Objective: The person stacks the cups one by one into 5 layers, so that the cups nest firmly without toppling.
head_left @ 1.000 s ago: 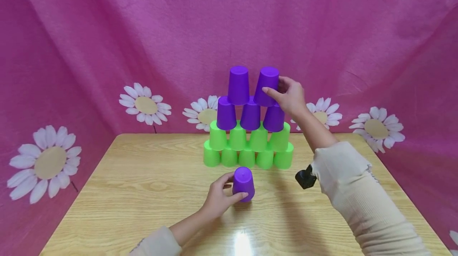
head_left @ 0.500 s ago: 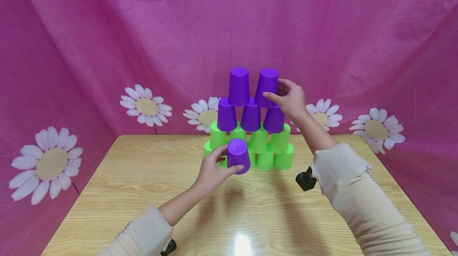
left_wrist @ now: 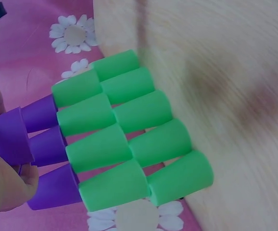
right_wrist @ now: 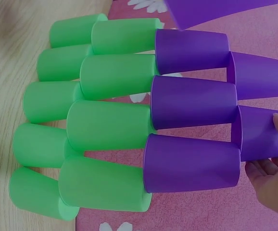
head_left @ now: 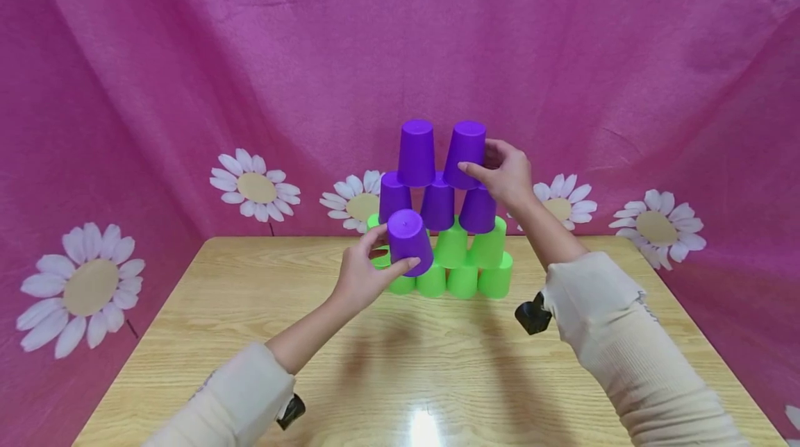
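Several upside-down cups form a pyramid. Its two lower rows are green cups (head_left: pixel 462 280), then come three purple cups (head_left: pixel 439 205), with two more purple cups on top. My right hand (head_left: pixel 509 175) holds the right-hand top cup (head_left: pixel 464 152) from its right side, thumb in front. To its left stands the other top cup (head_left: pixel 416 155), untouched. In front of the pyramid my left hand (head_left: pixel 359 275) grips another upside-down purple cup (head_left: pixel 407 242), tilted and raised off the table. In the right wrist view this lifted cup (right_wrist: pixel 216 9) shows at the top edge.
The pyramid stands toward the back of a wooden table (head_left: pixel 262 294). Behind and at the sides hangs a pink cloth (head_left: pixel 312 51) with printed daisies. Small black devices (head_left: pixel 534 314) sit at both wrists. Light glares off the table's front.
My left hand has lifted the purple cup off the table, upward and slightly left, in front of the pyramid. The right hand stays on the top right cup.
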